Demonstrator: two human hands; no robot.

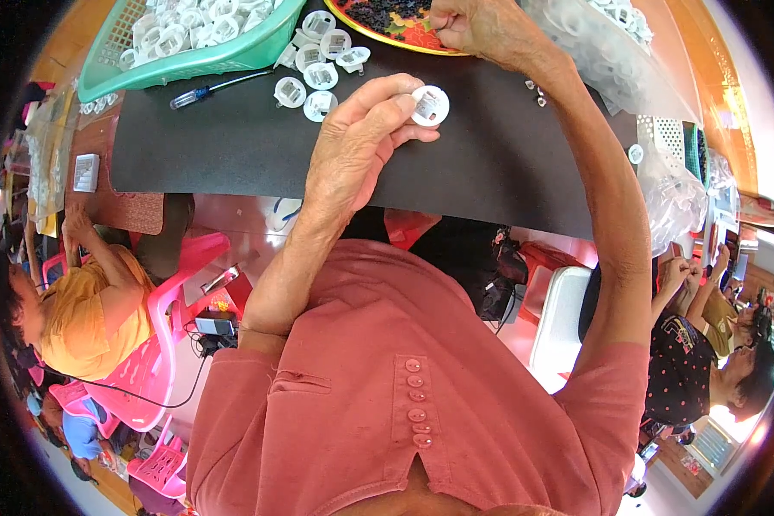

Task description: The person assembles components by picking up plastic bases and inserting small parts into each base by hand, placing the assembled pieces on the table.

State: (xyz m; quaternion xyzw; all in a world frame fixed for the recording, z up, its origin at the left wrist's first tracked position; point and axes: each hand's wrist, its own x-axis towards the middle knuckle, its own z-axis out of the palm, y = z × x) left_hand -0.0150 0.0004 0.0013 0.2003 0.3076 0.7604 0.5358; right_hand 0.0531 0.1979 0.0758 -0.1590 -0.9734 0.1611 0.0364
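My left hand (pixel 357 142) pinches a round white plastic part (pixel 432 105) between thumb and fingers, above the dark table (pixel 490 163). This part has a grey patch and a small opening in its face. At the far side, my right hand (pixel 477 30) is over the edge of a round tray (pixel 383 39) with a yellow rim and a red pattern. Its fingers are closed together; whatever they hold is hidden. Small black pieces (pixel 391 13) are heaped in that tray. Several similar white parts (pixel 321 76) lie loose beyond my left hand.
A green basket (pixel 189 70) full of white parts stands at the far left, with a blue-handled screwdriver (pixel 189 96) before it. Clear plastic bags (pixel 615 64) of white pieces are at the far right. Co-workers sit on both sides; one is on a pink chair (pixel 168 344).
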